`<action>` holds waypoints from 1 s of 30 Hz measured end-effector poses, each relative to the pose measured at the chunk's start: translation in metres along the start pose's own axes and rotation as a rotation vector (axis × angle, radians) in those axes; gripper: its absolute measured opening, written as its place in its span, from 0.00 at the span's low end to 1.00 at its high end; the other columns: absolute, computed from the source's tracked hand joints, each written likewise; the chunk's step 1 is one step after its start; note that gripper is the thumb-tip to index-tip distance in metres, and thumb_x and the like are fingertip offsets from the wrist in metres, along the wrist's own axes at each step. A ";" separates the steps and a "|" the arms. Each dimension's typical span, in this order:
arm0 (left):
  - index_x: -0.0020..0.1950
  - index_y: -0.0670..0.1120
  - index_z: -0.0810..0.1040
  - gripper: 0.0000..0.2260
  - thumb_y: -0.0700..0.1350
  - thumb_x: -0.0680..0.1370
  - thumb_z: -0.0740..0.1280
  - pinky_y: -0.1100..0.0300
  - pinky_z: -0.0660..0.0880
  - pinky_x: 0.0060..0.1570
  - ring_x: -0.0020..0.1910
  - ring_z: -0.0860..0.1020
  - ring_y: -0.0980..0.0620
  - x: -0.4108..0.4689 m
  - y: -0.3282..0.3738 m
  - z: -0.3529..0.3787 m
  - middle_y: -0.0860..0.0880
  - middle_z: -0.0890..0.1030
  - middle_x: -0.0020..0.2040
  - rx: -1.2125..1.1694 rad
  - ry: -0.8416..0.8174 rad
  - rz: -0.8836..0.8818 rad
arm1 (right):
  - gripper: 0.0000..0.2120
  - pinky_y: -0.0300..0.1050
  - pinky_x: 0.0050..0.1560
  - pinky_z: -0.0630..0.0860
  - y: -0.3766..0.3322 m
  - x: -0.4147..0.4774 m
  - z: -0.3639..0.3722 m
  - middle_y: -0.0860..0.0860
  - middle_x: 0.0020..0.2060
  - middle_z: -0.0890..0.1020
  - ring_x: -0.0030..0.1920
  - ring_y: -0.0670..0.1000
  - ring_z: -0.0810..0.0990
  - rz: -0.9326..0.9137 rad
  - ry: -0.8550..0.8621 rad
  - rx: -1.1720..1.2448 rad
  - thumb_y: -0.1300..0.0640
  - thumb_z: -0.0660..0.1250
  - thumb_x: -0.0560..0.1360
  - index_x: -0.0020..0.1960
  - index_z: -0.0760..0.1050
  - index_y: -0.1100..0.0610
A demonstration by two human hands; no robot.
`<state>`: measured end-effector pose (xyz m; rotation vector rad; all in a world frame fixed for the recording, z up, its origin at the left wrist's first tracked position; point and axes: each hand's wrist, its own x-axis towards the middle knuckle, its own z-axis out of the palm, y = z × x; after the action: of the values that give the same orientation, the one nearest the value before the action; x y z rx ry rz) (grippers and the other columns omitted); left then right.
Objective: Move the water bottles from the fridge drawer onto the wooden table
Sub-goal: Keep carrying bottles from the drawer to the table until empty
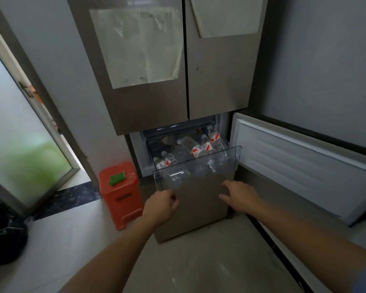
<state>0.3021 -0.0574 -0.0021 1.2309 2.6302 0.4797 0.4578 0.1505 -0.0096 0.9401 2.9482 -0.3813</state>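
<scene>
A clear plastic fridge drawer (235, 152) stands pulled out of the lower fridge compartment. Several clear water bottles (189, 148) with red-and-white labels lie piled inside it. My left hand (162, 205) hovers just below the drawer's front left corner, fingers loosely curled, holding nothing. My right hand (239, 194) reaches toward the drawer's front right, fingers spread and relaxed, holding nothing. Neither hand touches a bottle. The wooden table is out of view.
The lower right fridge door (300, 166) hangs open to the right. A red plastic stool (119, 194) with a green object on top stands left of the fridge. A frosted glass door (19, 134) is at far left, a black bag (4, 240) on the floor.
</scene>
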 end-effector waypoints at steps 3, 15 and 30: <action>0.49 0.48 0.78 0.07 0.50 0.76 0.64 0.52 0.78 0.46 0.46 0.81 0.47 0.049 -0.011 -0.003 0.48 0.83 0.46 -0.017 0.042 -0.003 | 0.23 0.46 0.51 0.74 0.002 0.045 -0.003 0.51 0.59 0.79 0.56 0.52 0.78 -0.020 0.005 0.035 0.43 0.63 0.78 0.69 0.69 0.52; 0.51 0.48 0.78 0.09 0.50 0.78 0.62 0.53 0.78 0.46 0.46 0.79 0.48 0.215 -0.056 0.012 0.46 0.81 0.48 -0.045 -0.009 0.035 | 0.19 0.47 0.48 0.75 0.000 0.225 -0.016 0.55 0.55 0.81 0.52 0.55 0.79 0.068 0.039 0.083 0.48 0.64 0.77 0.65 0.72 0.54; 0.52 0.48 0.78 0.09 0.50 0.78 0.63 0.55 0.75 0.45 0.49 0.80 0.45 0.266 -0.078 0.038 0.46 0.83 0.48 -0.092 -0.132 -0.114 | 0.32 0.48 0.53 0.72 0.003 0.358 0.042 0.54 0.57 0.79 0.56 0.55 0.78 0.104 -0.212 -0.067 0.36 0.69 0.69 0.64 0.71 0.56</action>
<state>0.0898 0.1090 -0.0777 1.0420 2.5209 0.4764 0.1645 0.3459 -0.0855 0.9738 2.6924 -0.3522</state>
